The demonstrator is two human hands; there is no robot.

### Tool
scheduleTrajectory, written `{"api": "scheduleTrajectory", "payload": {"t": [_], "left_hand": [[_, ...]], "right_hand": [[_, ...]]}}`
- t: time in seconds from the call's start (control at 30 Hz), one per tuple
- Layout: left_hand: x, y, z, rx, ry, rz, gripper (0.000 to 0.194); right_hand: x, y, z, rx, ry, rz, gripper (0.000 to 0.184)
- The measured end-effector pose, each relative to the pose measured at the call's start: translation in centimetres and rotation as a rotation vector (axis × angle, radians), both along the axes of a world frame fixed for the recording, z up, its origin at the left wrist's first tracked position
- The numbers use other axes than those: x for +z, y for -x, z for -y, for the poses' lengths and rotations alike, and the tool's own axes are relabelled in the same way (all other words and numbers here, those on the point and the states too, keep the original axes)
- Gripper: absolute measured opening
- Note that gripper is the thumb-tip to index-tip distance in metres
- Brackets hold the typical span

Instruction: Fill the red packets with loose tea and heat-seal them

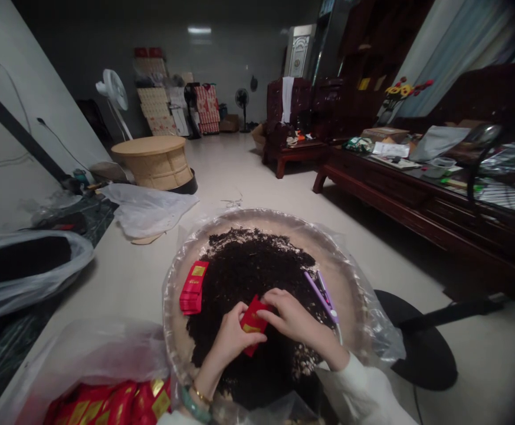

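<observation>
A small red packet point(252, 323) is held over a heap of dark loose tea point(251, 277) in a wide round tray point(354, 277) lined with clear plastic. My left hand point(233, 336) grips the packet from the left with closed fingers. My right hand point(290, 319) pinches its top edge from the right. A stack of red packets point(194, 287) lies at the left of the heap. A purple scoop-like tool point(321, 292) lies on the right side of the tray.
A plastic bag of red and gold packets point(111, 404) sits at the lower left. A black-lined bag point(22, 265) is at far left. A dark wooden table point(425, 206) with clutter runs along the right. A round wicker bin point(155, 160) and a fan point(114, 91) stand behind.
</observation>
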State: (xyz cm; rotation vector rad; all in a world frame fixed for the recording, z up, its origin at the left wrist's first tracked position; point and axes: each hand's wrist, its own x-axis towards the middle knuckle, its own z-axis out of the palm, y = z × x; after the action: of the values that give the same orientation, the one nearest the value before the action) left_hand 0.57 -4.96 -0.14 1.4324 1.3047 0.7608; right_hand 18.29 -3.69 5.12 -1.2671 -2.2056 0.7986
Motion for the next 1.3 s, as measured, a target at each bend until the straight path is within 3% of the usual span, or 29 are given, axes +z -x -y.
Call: {"api": "scheduleTrajectory", "payload": {"t": [0.17, 0.3, 0.5, 0.63, 0.73, 0.83, 1.0, 1.13, 1.3], "left_hand": [[-0.2, -0.2, 0.4, -0.022, 0.012, 0.039, 0.049], [-0.2, -0.5, 0.7, -0.001, 0.009, 0.006, 0.044], [-0.2, -1.1, 1.3, 0.044, -0.025, -0.047, 0.042], [-0.4, -0.8, 1.6, -0.011, 0.149, 0.262, 0.039], [-0.3, -0.8, 1.9, -0.056, 0.269, 0.432, 0.042], [-0.2, -1.1, 2.0, -0.025, 0.259, 0.438, 0.046], [-0.1, -1.2, 2.3, -0.063, 0.316, 0.393, 0.040], [0.1, -1.2, 2.4, -0.103, 0.465, 0.512, 0.050], [0.0, -2.0, 2.3, -0.100, 0.575, 0.586, 0.051]], "right_hand": [[0.3, 0.0, 0.3, 0.053, 0.028, 0.057, 0.016], [1.1, 0.2, 0.5, -0.082, -0.028, 0.038, 0.009], [-0.1, 1.1, 0.2, -0.065, -0.068, 0.160, 0.039], [-1.3, 0.8, -0.1, -0.058, -0.044, 0.127, 0.045], [-1.1, 0.6, -0.1, -0.164, -0.085, 0.094, 0.030], [-0.7, 0.9, 0.0, -0.282, -0.132, 0.096, 0.031], [-1.8, 1.3, -0.5, -0.188, -0.110, 0.245, 0.043], [-3.1, 1.3, -0.7, -0.148, -0.179, 0.231, 0.050], [-3.8, 1.4, -0.2, -0.144, -0.153, 0.214, 0.051]]}}
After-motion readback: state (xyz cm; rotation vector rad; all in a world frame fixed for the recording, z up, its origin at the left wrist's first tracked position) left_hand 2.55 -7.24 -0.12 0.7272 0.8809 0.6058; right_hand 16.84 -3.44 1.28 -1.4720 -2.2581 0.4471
